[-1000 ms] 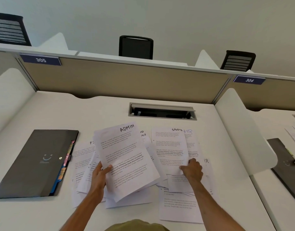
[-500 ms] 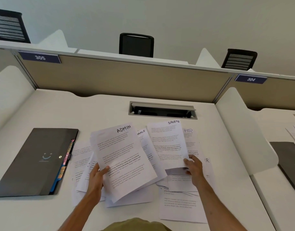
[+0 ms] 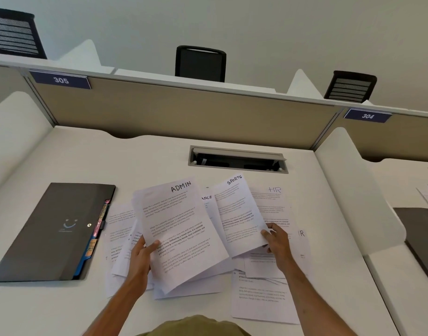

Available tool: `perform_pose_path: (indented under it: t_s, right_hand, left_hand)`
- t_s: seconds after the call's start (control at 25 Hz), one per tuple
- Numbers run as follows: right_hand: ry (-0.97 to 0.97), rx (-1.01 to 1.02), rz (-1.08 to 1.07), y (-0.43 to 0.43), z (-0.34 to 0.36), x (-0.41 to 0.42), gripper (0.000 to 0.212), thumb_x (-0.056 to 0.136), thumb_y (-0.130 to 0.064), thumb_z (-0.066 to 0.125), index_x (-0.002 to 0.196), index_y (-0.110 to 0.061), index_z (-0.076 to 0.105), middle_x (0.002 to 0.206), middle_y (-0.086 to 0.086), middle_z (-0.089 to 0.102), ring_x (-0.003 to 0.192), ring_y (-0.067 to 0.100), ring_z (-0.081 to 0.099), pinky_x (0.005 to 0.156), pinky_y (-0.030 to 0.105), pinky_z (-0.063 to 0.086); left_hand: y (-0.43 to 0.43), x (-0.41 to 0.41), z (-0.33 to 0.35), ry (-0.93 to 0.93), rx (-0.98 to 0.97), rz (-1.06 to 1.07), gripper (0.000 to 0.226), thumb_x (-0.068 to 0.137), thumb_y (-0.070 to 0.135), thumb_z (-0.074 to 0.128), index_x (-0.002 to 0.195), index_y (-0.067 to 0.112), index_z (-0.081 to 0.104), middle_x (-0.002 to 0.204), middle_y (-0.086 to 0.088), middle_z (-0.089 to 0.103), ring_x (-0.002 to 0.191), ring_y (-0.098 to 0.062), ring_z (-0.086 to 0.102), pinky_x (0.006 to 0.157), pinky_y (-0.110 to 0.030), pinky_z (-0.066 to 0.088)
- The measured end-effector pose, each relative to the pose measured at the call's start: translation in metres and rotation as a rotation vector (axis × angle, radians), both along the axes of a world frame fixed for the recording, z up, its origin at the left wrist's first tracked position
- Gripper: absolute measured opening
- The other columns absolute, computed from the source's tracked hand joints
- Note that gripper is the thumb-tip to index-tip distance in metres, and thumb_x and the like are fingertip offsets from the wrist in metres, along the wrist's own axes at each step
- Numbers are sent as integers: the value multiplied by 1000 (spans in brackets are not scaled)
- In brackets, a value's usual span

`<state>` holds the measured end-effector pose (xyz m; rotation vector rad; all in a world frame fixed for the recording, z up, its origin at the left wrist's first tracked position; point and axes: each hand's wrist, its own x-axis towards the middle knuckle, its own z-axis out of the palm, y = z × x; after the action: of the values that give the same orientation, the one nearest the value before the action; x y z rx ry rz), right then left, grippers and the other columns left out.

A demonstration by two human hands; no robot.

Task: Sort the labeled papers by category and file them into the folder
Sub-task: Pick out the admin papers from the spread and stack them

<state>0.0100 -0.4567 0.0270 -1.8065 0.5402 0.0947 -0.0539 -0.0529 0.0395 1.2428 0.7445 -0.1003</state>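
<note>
My left hand point(image 3: 140, 259) grips a small stack of sheets topped by the ADMIN paper point(image 3: 181, 229), raised and tilted above the desk. My right hand point(image 3: 276, 243) pinches the lower right corner of the SPORTS paper point(image 3: 237, 214), lifted off the pile and leaning toward the ADMIN stack. An HR paper point(image 3: 273, 202) lies flat behind it, and a sheet ending in "ANCE" point(image 3: 206, 198) peeks out between the two held papers. More loose sheets point(image 3: 264, 301) lie spread on the desk under my hands. The dark grey folder point(image 3: 46, 231) lies closed at the left, coloured tabs showing along its right edge.
A cable-tray opening point(image 3: 237, 160) is set in the white desk point(image 3: 145, 166) behind the papers. Beige partitions with plates 305 point(image 3: 61, 80) and 304 point(image 3: 367, 115) close the back. A white divider point(image 3: 353, 187) stands at the right, another dark folder point(image 3: 423, 238) beyond it.
My right hand has lifted the SPORTS paper off the pile and swung it left toward the ADMIN stack. My left hand keeps holding the ADMIN stack, slightly raised.
</note>
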Motion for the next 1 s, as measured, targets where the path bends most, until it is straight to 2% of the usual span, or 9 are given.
perform_pose_path:
  t_s: [0.2,0.44,0.52,0.6,0.68,0.76,0.88,0.92,1.0]
  right_hand:
    - [47,7,75,26,1,3,15,103,-13,61,116,-17,67,105,7,75,83,23,69,48,24,51]
    - [90,27,214,55,5,13,17,109,-16,52,110,-9,67,96,15,71,62,17,64,46,26,48]
    - [108,15,264,64,4,16,21,110,-20,51,103,-8,68,92,12,71,66,18,64,48,25,48]
    - [94,-103,328,69,0,18,35,108,-35,52,80,-18,63,79,0,66,71,15,61,59,27,45]
    - [60,-332,329,68,-1,18,43,106,-51,50,73,-25,60,75,-14,64,70,8,59,64,30,42]
    - [24,-475,205,59,5,17,33,106,-47,51,86,-29,71,90,-18,70,81,4,65,71,30,47]
    - [6,-625,36,32,7,16,8,101,-28,62,99,-27,69,105,-7,70,87,13,64,71,30,47]
    - [24,-680,-11,21,6,16,7,98,-25,65,104,-25,69,110,-1,68,93,18,64,74,33,49]
    - [164,-811,-89,-4,-3,15,33,93,-30,72,123,-19,65,127,10,60,115,29,58,91,45,49]
  left_hand:
    - [2,-1,0,3,3,-2,45,101,6,64,142,23,62,130,-3,73,114,-31,68,97,-55,55]
    - [5,-3,0,2,4,12,42,102,6,63,139,25,63,128,-1,73,114,-32,68,98,-56,55]
    - [6,-2,-1,7,7,15,42,102,7,64,140,25,62,130,-3,73,114,-32,68,102,-58,54]
    - [7,-1,-3,16,14,17,43,101,8,65,141,24,62,131,-3,72,114,-33,68,103,-60,54]
    - [7,-1,-4,17,9,16,45,101,8,66,142,23,62,133,-5,72,115,-34,69,102,-60,54]
    - [5,-1,-5,12,10,15,45,101,7,65,143,22,61,133,-5,72,114,-33,69,99,-58,55]
    - [2,-1,-4,17,11,10,45,101,6,65,143,22,61,130,-4,72,111,-32,69,96,-56,56]
    - [1,0,-5,19,12,8,45,101,6,65,144,23,61,131,-4,72,112,-33,69,98,-58,55]
    - [0,2,-7,30,22,2,45,101,7,66,143,23,61,134,-5,72,115,-35,68,102,-62,54]
